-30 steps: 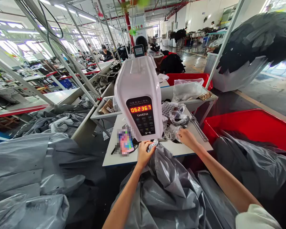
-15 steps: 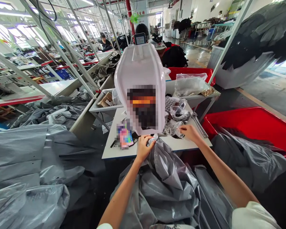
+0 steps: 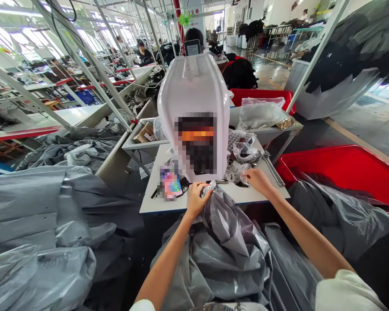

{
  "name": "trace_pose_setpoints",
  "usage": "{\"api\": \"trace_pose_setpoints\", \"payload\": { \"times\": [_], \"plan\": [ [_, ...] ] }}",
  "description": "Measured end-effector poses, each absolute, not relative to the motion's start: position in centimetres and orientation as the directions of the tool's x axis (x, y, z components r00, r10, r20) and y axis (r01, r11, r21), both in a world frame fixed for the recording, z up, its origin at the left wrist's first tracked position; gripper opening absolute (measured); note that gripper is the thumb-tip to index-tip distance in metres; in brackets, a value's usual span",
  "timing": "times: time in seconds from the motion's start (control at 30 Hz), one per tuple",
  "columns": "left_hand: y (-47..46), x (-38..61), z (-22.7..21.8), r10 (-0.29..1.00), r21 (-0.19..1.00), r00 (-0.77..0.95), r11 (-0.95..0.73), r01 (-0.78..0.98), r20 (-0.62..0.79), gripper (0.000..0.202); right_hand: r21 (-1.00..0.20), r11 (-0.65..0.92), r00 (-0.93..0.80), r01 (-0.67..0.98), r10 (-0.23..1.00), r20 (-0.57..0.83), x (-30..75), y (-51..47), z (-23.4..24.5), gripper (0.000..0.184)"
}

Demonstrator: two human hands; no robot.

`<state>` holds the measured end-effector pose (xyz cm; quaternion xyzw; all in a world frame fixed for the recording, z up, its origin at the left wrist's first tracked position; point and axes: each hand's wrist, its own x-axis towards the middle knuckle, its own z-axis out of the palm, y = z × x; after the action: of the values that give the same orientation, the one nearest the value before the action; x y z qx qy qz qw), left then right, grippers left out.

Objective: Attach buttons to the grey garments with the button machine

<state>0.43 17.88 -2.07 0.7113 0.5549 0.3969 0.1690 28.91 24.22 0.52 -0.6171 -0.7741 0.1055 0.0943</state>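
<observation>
- Taking the white machine (image 3: 196, 93) as the clock's centre, your grey garment (image 3: 233, 259) hangs toward you at 6, one gathered edge raised to the machine's lower front.
- Your left hand (image 3: 197, 199) pinches that edge between thumb and fingers. For good work, I'd hold it smooth and square, fingertips clear of whatever sits hidden under the housing.
- Your right hand (image 3: 259, 182) is at 4, fingertips drawn in beside a clear plastic bag (image 3: 235, 173); I can't tell whether they pinch anything. Small pieces are best picked up singly, by feel.
- Let the garment's weight rest below you, so it doesn't drag on the pinched edge.
- At 9, the left tray (image 3: 128, 146) holds a brown packet (image 3: 144, 132).
- At 3, the right tray (image 3: 262, 133) carries a clear bag and a gold-coloured packet (image 3: 285, 123).
- At 4, farther out, grey cloth lies at the near side of the red bin (image 3: 337, 149).
- At 2, a pale bin (image 3: 306, 88) is heaped with grey and black cloth.
</observation>
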Motion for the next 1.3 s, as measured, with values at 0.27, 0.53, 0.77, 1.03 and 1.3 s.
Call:
{"api": "trace_pose_setpoints", "payload": {
  "times": [0.27, 0.53, 0.77, 1.03, 1.3],
  "plan": [
    [18.0, 0.5, -2.2, 0.926, 0.685, 0.062, -0.32, 0.654, 0.372, 0.017, -0.229, 0.231, -0.235, 0.946, 0.972, 0.01, 28.3, 24.0, 0.2, 0.021],
    [18.0, 0.4, -2.3, 0.922, 0.68, 0.07, -0.331, 0.654, 0.382, 0.018, -0.407, 0.226, -0.215, 0.885, 0.974, 0.074, 28.9, 23.5, 0.9, 0.022],
    [18.0, 0.4, -2.3, 0.915, 0.671, 0.074, -0.343, 0.657, 0.396, 0.017, -0.889, 0.02, -0.087, 0.458, 0.996, -0.022, 29.7, 23.3, 0.1, 0.022],
    [18.0, 0.4, -2.4, 0.911, 0.654, 0.079, -0.349, 0.671, 0.406, 0.018, -0.98, -0.196, 0.047, -0.041, 0.979, -0.197, 29.3, 23.4, 0.5, 0.045],
    [17.9, 0.4, -2.1, 0.916, 0.657, 0.087, -0.345, 0.67, 0.392, 0.019, -0.948, -0.211, 0.106, -0.238, 0.965, -0.241, 30.0, 20.2, 1.4, 0.037]
  ]
}}
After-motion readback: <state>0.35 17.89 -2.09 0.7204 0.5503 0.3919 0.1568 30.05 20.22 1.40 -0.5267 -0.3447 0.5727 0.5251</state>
